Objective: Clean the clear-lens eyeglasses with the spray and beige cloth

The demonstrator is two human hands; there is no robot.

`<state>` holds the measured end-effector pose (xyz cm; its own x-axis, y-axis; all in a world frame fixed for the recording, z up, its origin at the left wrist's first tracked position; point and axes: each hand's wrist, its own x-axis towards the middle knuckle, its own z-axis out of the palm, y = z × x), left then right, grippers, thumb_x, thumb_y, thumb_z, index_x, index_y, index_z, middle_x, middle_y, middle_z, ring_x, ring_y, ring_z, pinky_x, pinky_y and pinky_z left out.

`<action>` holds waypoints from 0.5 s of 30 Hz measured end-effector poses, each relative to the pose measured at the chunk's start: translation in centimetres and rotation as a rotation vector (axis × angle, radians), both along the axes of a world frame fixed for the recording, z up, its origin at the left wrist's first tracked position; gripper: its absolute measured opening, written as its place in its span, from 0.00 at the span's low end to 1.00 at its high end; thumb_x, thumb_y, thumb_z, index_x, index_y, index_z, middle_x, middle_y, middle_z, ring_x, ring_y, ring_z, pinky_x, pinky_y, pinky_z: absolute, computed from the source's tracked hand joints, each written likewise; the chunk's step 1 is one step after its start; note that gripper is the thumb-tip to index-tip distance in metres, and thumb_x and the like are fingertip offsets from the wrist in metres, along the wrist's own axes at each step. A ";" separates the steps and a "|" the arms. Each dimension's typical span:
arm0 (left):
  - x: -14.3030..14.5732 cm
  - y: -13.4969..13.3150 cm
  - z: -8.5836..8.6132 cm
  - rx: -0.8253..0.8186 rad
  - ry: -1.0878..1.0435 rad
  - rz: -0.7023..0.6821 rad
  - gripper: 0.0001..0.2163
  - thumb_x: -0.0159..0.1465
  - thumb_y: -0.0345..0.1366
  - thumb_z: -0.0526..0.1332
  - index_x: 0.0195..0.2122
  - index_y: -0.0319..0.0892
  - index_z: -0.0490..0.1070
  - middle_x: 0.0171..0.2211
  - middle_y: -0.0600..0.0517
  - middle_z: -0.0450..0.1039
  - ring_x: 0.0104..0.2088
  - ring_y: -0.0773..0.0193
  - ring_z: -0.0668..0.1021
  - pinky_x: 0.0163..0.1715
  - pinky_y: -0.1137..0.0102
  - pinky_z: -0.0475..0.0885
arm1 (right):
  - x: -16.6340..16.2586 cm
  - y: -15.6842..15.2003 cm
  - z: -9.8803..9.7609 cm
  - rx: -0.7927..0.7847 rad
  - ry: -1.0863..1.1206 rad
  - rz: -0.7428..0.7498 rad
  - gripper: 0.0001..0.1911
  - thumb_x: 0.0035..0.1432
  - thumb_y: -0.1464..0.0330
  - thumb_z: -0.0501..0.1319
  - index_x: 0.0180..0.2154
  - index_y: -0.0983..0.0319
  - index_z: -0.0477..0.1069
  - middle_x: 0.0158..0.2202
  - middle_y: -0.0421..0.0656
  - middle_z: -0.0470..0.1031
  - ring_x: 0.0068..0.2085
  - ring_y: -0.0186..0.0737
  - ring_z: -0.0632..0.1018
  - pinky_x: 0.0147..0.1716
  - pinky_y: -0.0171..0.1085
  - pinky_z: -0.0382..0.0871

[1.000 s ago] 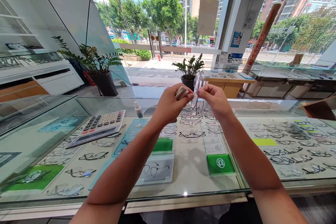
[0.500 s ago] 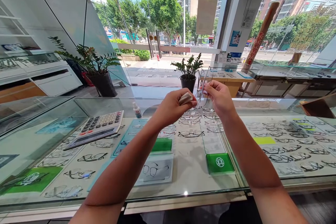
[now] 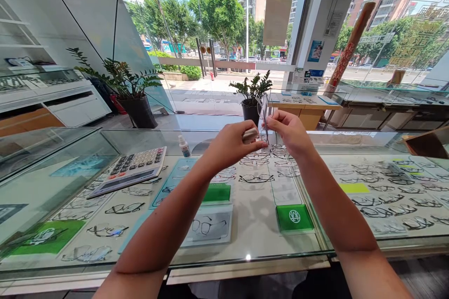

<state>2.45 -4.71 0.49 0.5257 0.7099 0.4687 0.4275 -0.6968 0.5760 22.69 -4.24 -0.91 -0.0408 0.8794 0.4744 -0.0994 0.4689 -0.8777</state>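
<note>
Hands are meeting above the glass counter (image 3: 252, 247), held up in the air over its far half. Left hand (image 3: 229, 145) is curling shut around a small folded cloth (image 3: 250, 134), pinching it between thumb and fingers, with the beige end of the cloth poking out toward the other hand. Right hand (image 3: 289, 133) is closing its fingertips on a pair of thin-framed glasses (image 3: 264, 110), gripping them low down so that the clear lenses are standing up above the fingers, edge-on to the camera. Cloth and glasses are sitting just beside each other; whether they are touching is hard to tell.

Rows of display frames (image 3: 256, 178) are lying under the counter's glass, directly below the hands. On the counter top, well to the left of the hands, a calculator (image 3: 131, 170) is resting at a tilt, and a small spray bottle (image 3: 183, 145) is standing near it, between the calculator and the left hand. Beyond the counter's far edge, behind the glasses, a potted plant (image 3: 251, 98) is standing on the floor.
</note>
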 end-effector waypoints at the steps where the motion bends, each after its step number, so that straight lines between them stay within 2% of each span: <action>1: -0.1 0.0 0.1 -0.020 -0.005 -0.029 0.13 0.65 0.46 0.70 0.32 0.43 0.73 0.23 0.58 0.66 0.24 0.68 0.67 0.24 0.71 0.58 | 0.1 0.1 0.0 -0.007 -0.010 0.014 0.14 0.56 0.59 0.74 0.27 0.57 0.72 0.30 0.39 0.76 0.37 0.38 0.77 0.45 0.42 0.71; 3: -0.4 0.0 0.3 -0.039 -0.049 -0.043 0.12 0.67 0.45 0.68 0.32 0.43 0.74 0.23 0.58 0.64 0.24 0.69 0.66 0.24 0.72 0.59 | 0.5 0.2 0.0 -0.025 -0.071 0.029 0.16 0.56 0.58 0.74 0.27 0.57 0.71 0.30 0.38 0.76 0.36 0.38 0.76 0.43 0.42 0.71; 5: -0.9 0.2 0.5 -0.027 -0.124 0.012 0.11 0.67 0.44 0.67 0.32 0.43 0.74 0.22 0.58 0.64 0.24 0.69 0.66 0.23 0.72 0.59 | 1.0 0.1 0.1 -0.051 -0.216 0.046 0.17 0.56 0.56 0.73 0.28 0.57 0.70 0.31 0.38 0.76 0.35 0.38 0.74 0.40 0.41 0.69; 7: -1.3 0.5 0.8 -0.016 -0.186 0.082 0.11 0.67 0.44 0.67 0.31 0.43 0.74 0.22 0.58 0.64 0.23 0.69 0.66 0.22 0.72 0.60 | 1.4 0.0 0.1 -0.066 -0.458 0.058 0.17 0.58 0.56 0.72 0.28 0.57 0.70 0.31 0.39 0.76 0.34 0.38 0.73 0.37 0.40 0.67; 10: -2.0 0.7 1.2 -0.016 -0.232 0.135 0.11 0.66 0.43 0.67 0.30 0.43 0.73 0.20 0.58 0.62 0.21 0.69 0.66 0.21 0.71 0.59 | 1.5 0.1 -0.4 -0.024 -0.905 0.018 0.14 0.61 0.61 0.71 0.28 0.59 0.71 0.31 0.39 0.77 0.34 0.39 0.74 0.36 0.40 0.64; 13: -2.4 0.7 1.5 -0.011 -0.270 0.152 0.12 0.65 0.42 0.67 0.28 0.43 0.72 0.19 0.58 0.62 0.20 0.69 0.67 0.20 0.71 0.60 | 0.9 1.4 -1.9 0.061 -1.303 -0.030 0.11 0.60 0.66 0.71 0.29 0.60 0.72 0.35 0.43 0.80 0.38 0.41 0.75 0.36 0.39 0.60; 15: -2.5 0.7 1.6 -0.006 -0.289 0.160 0.12 0.65 0.42 0.67 0.27 0.43 0.71 0.18 0.58 0.62 0.20 0.69 0.67 0.20 0.71 0.61 | 0.4 2.5 -3.3 0.061 -1.494 0.005 0.09 0.61 0.67 0.71 0.30 0.60 0.74 0.38 0.45 0.81 0.40 0.42 0.76 0.35 0.39 0.58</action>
<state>-0.07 -4.05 2.11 0.2532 0.7758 0.5779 0.3499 -0.6304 0.6930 23.13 -1.71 -4.22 -0.5116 0.8588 0.0279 0.8476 0.5097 -0.1477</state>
